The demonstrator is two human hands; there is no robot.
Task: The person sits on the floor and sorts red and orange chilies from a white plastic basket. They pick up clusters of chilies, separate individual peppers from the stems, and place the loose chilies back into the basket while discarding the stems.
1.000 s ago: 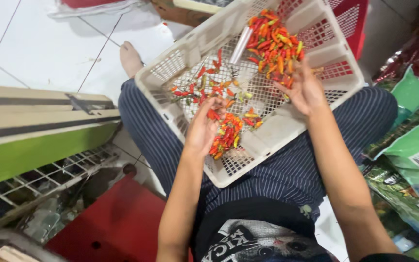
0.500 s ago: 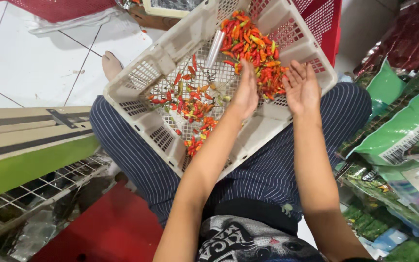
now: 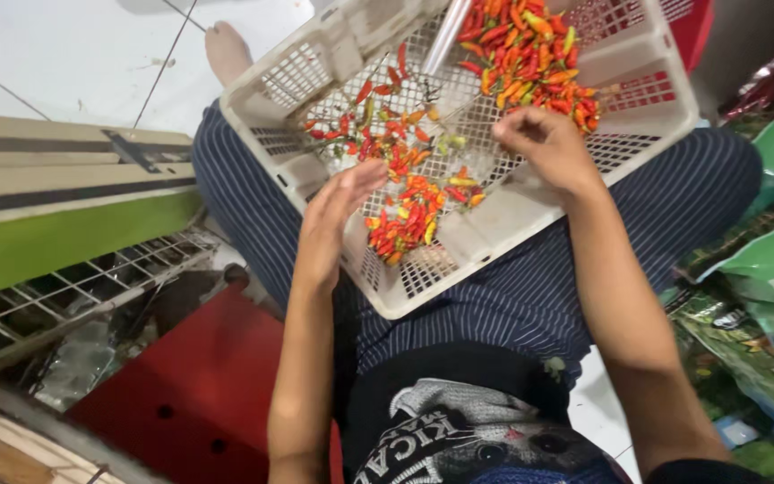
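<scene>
chillies: small pile [image 3: 409, 224] mid-crate on my lap, running long toward me; big heap [image 3: 530, 54] at the far corner
crate: white plastic crate [image 3: 512, 220]
left hand [image 3: 333, 224]: open and flat, just left of the small pile; nearer one
right hand [image 3: 544, 148]: fingers curled, can't tell if it's got a chilli; just under the big heap

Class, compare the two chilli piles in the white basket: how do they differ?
The far pile is larger and densely heaped in the basket's top corner; the near pile is smaller, flatter, beside the left hand. The right hand is beside the far pile. Both mix red, orange and some green chillies.
</scene>
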